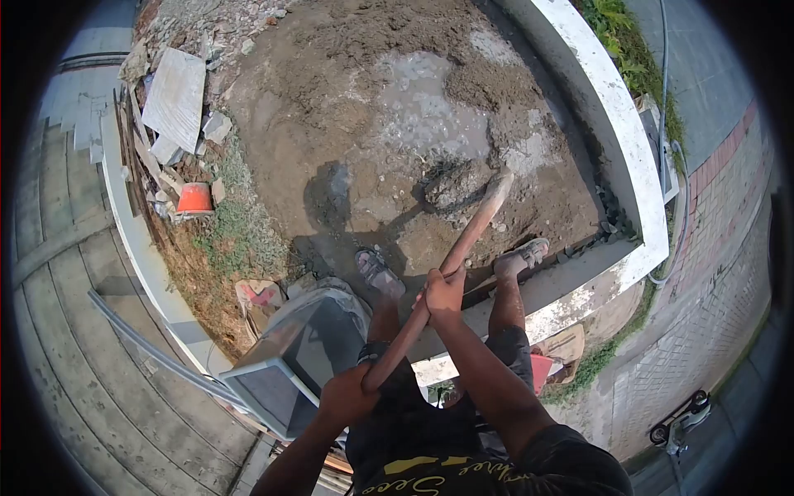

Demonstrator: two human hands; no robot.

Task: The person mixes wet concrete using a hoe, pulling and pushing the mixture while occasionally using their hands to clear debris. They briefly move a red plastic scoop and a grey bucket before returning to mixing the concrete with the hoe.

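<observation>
A long wooden-handled hoe (475, 227) slants from my lap up to the wet ground. Its muddy blade (455, 185) rests at the edge of a grey, watery mix (434, 107) and is caked with mud. My left hand (347, 398) is closed round the near end of the handle. Farther up, about mid-handle, my right hand (444, 295) wraps round the wood. My two sandalled feet (380, 271) stand either side of the handle on the muddy soil.
A white low wall (612, 91) borders the bed on the right and front. At left lie a pale board (175, 97), rubble and an orange bucket (195, 198). A grey tub-like container (306, 351) sits by my left leg. A motorbike (685, 417) is at lower right.
</observation>
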